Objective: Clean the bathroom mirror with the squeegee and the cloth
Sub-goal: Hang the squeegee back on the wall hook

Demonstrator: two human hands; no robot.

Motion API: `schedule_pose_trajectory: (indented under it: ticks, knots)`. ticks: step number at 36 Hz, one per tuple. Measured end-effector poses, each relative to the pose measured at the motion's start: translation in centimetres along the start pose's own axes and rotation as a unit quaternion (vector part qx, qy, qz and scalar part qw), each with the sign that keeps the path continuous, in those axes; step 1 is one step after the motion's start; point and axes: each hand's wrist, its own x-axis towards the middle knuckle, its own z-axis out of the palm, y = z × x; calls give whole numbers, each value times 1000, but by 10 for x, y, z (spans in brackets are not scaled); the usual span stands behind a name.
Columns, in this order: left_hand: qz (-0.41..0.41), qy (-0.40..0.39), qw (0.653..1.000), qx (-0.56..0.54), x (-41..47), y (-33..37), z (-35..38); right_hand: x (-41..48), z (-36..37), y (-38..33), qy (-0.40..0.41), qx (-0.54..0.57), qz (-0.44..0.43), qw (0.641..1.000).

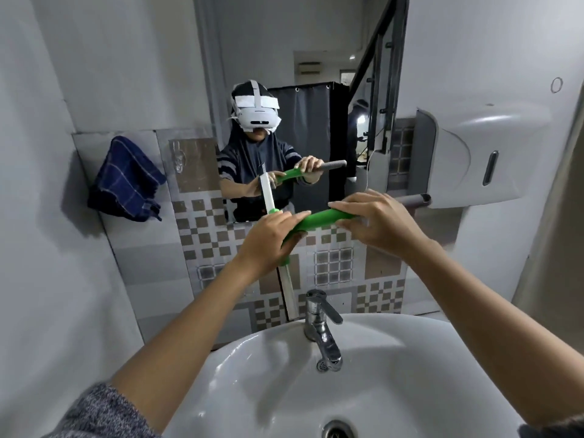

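I hold a squeegee (319,220) with a green handle and a long white blade in front of the mirror (303,90). The blade stands nearly upright and runs from the mirror's lower edge down behind my left hand towards the tap. My left hand (268,241) grips the handle's head end, where it joins the blade. My right hand (376,221) holds the handle's other end, where a grey shaft sticks out to the right. A dark blue checked cloth (126,181) hangs on the wall to the left of the mirror, away from both hands.
A white basin (252,374) with a chrome tap (322,330) lies right below my arms. A white dispenser (480,153) juts from the right wall beside the mirror. Patterned tiles (335,267) cover the wall under the mirror. A clear hook (178,159) is fixed left of the mirror.
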Motion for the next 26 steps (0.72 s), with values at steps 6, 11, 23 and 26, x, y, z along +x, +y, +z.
schedule_pose_trajectory:
  ticks: [6,11,23,26]
  knots:
    - [-111,89,989,40,-34,-2,-8,12,33,-41,150,84,122,978]
    - [-196,158,967,33,-62,5,-14,24,57,-90,205,214,216,930]
    - [-309,231,920,60,-116,2,-34,63,99,-167,97,490,245,831]
    - [-324,203,923,43,-130,-1,-40,67,111,-175,70,513,237,822]
